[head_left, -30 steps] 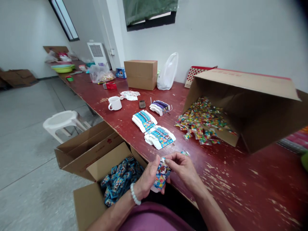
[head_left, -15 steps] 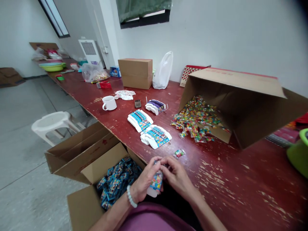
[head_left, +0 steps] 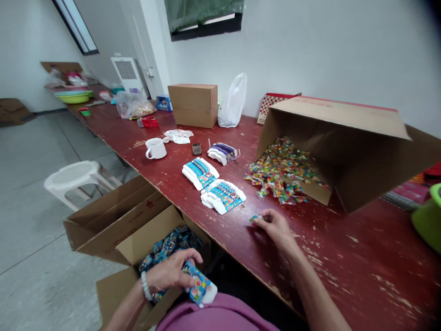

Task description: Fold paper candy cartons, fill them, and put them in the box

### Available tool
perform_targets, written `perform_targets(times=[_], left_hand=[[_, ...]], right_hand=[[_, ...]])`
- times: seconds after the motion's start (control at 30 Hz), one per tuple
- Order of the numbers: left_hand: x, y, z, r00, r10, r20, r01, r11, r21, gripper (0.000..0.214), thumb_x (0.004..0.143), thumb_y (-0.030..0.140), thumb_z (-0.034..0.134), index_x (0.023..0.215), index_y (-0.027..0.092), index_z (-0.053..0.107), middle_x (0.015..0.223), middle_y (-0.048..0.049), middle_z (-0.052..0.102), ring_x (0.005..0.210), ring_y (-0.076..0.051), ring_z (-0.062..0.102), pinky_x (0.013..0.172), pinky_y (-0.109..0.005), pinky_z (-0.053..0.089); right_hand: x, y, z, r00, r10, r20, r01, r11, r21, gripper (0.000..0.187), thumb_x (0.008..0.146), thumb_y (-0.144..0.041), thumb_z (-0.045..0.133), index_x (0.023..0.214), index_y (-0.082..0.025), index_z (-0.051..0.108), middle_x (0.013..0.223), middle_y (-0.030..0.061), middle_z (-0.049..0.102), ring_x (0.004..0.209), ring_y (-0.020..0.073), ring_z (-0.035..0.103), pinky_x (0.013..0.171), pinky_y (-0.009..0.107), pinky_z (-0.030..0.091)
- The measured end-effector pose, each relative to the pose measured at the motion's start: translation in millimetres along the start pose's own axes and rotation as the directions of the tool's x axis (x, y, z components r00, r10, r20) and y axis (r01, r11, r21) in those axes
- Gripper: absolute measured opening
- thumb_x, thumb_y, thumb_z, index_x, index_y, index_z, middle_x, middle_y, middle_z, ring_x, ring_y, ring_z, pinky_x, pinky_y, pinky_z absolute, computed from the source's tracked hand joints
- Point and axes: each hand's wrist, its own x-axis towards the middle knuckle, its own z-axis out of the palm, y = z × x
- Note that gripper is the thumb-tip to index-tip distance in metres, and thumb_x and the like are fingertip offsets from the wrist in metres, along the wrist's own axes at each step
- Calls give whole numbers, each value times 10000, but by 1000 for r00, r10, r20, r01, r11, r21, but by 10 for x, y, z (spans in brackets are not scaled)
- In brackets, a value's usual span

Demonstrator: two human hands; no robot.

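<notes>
My left hand is closed on a small blue printed carton with a white flap sticking out, held over my lap beside the open cardboard box. That box holds several filled blue cartons. Out over the red table, my right hand pinches a small wrapped candy packet at its edge. Two fanned stacks of flat blue cartons lie just beyond it. A heap of wrapped candy spills from a large tipped cardboard box at the right.
On the red table are a white mug, a small dark device, purple cartons in a holder, a closed cardboard box and a white plastic bag. A white stool stands at the left.
My hands have parted. The left moved down and left with the carton, toward the box of filled cartons. My right let go of the carton and reached out to grasp the candy packet.
</notes>
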Motion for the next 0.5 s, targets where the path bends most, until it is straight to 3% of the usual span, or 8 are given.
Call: perform_targets(times=[0.1, 0.17, 0.23, 0.33, 0.43, 0.5], left_hand=[[-35, 29, -196, 995, -13, 96, 5, 996, 87, 391, 589, 262, 819, 952, 185, 695, 862, 2, 638, 765, -162, 564, 675, -242, 428], [-25, 103, -180, 995, 19, 101, -11, 996, -83, 350, 632, 310, 805, 925, 173, 670, 866, -19, 647, 731, -165, 580, 638, -254, 445], [8, 208, -75, 995, 88, 46, -68, 941, -331, 334, 663, 310, 797, 909, 181, 610, 877, -27, 634, 700, -164, 595, 591, -265, 470], [70, 370, 130, 985, 162, -56, -163, 777, -608, 378, 676, 208, 796, 972, 202, 562, 969, -45, 624, 753, -185, 640, 634, -318, 531], [94, 497, 288, 982, 161, -95, -179, 669, -721, 520, 652, 120, 800, 1104, 207, 558, 1023, -71, 636, 767, -208, 676, 706, -363, 551], [79, 561, 359, 984, 157, -89, -170, 647, -743, 549, 635, 99, 805, 1127, 186, 577, 1022, -87, 652, 754, -210, 684, 733, -372, 552]], right_hand=[[-126, -191, 28, 993, 27, 111, -53, 970, 238, 442, 689, -550, 692, 928, -188, 607, 774, 63, 729, 681, 206, 664, 565, 274, 454], [-233, -322, 40, 982, 52, 181, -126, 896, 426, 483, 651, -535, 759, 946, -181, 615, 791, 65, 736, 686, 187, 656, 573, 261, 458], [-335, -428, 52, 971, 75, 226, -190, 817, 545, 497, 601, -494, 826, 927, -175, 629, 768, 56, 733, 660, 166, 638, 565, 245, 449], [-452, -527, 68, 962, 84, 259, -225, 780, 584, 505, 582, -464, 858, 926, -166, 639, 757, 52, 730, 646, 154, 631, 559, 236, 450], [-534, -589, 75, 961, 69, 268, -222, 774, 593, 514, 579, -452, 867, 935, -159, 641, 768, 59, 728, 655, 154, 632, 559, 236, 460], [-580, -632, 80, 967, 43, 253, -189, 787, 588, 511, 582, -461, 863, 931, -158, 644, 768, 59, 725, 649, 154, 629, 547, 235, 462]])
